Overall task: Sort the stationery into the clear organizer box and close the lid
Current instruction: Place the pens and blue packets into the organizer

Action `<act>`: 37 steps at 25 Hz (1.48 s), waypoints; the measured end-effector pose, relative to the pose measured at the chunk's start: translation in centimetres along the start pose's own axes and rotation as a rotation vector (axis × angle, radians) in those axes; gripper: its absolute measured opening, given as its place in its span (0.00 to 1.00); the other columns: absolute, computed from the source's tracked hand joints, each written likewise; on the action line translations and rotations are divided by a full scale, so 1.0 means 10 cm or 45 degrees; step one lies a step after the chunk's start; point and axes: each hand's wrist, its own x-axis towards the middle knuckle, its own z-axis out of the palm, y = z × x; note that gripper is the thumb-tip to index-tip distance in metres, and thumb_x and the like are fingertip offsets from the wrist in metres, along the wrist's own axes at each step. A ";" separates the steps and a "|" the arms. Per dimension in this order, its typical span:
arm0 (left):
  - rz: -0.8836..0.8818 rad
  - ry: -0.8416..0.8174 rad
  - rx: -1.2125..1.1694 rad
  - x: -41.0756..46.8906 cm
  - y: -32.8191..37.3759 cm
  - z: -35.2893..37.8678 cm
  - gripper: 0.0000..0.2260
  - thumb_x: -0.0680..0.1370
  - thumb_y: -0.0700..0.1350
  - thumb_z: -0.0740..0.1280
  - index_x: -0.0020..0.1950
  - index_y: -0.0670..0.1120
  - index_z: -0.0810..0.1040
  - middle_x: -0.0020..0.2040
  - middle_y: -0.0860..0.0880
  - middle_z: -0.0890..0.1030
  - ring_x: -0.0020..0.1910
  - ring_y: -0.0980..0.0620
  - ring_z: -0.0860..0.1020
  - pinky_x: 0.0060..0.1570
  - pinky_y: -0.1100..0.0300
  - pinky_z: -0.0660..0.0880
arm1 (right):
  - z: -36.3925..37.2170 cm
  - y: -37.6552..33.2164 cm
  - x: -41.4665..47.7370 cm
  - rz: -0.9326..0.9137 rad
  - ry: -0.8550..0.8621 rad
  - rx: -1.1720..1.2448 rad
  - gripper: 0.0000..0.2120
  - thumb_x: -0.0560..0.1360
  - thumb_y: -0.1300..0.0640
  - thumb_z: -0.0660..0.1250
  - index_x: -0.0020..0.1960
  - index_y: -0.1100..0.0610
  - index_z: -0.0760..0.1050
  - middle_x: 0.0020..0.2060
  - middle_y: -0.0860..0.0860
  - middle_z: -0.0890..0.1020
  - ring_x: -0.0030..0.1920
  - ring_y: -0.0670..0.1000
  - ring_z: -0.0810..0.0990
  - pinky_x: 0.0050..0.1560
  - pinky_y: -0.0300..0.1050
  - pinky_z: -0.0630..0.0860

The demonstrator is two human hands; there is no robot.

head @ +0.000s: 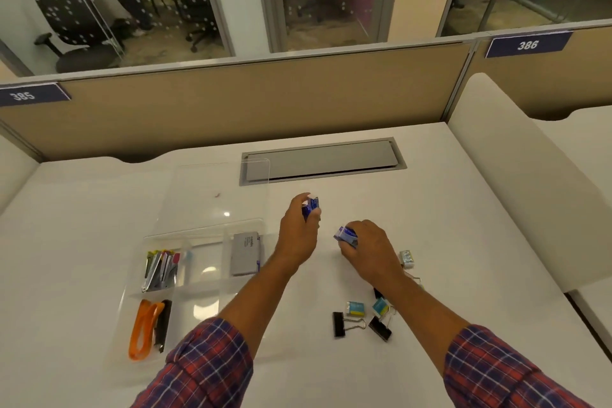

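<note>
Black binder clips lie under right forearm.

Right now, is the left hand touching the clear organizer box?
Apart. The head view shows the left hand raised right of the clear organizer box, fingers pinching a small blue packet, white desk between them.

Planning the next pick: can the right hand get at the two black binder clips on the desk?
Probably yes. The binder clips lie in the open below the right hand, nothing covering them, but that hand already holds a small blue box.
</note>
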 end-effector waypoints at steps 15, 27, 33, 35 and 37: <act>-0.459 0.374 -0.596 -0.42 -0.78 -2.66 0.21 0.79 0.33 0.69 0.68 0.51 0.76 0.61 0.42 0.79 0.52 0.44 0.85 0.47 0.56 0.85 | 1.42 -2.08 -0.02 -0.359 -0.374 -0.005 0.13 0.78 0.49 0.69 0.58 0.55 0.78 0.50 0.53 0.82 0.50 0.54 0.79 0.53 0.50 0.76; -0.131 0.178 0.187 -0.33 -1.11 -3.17 0.25 0.78 0.40 0.74 0.72 0.51 0.70 0.59 0.52 0.77 0.43 0.66 0.78 0.35 0.75 0.73 | 2.01 -2.51 0.25 -0.384 -0.533 -0.738 0.13 0.76 0.39 0.68 0.56 0.44 0.78 0.51 0.50 0.82 0.56 0.54 0.73 0.61 0.59 0.61; 0.028 0.057 0.474 -0.25 -1.08 -3.11 0.20 0.77 0.40 0.74 0.68 0.47 0.77 0.62 0.47 0.82 0.54 0.53 0.77 0.50 0.69 0.71 | 2.02 -2.48 0.27 -0.354 -0.607 -0.621 0.17 0.79 0.39 0.65 0.62 0.46 0.80 0.57 0.48 0.83 0.60 0.53 0.75 0.63 0.57 0.62; 0.090 0.015 0.558 -0.22 -1.05 -3.02 0.19 0.78 0.37 0.72 0.68 0.45 0.78 0.62 0.45 0.82 0.57 0.49 0.79 0.54 0.63 0.71 | 1.96 -2.38 0.24 -0.364 -0.468 -0.541 0.13 0.80 0.50 0.66 0.64 0.47 0.81 0.58 0.48 0.84 0.60 0.53 0.76 0.63 0.53 0.63; 0.162 -0.075 0.683 -0.17 -1.00 -2.88 0.17 0.78 0.34 0.70 0.66 0.43 0.79 0.60 0.42 0.82 0.58 0.45 0.80 0.57 0.60 0.72 | 1.86 -2.23 0.19 -0.330 -0.245 -0.421 0.12 0.78 0.59 0.67 0.59 0.49 0.83 0.53 0.48 0.85 0.56 0.52 0.78 0.60 0.49 0.64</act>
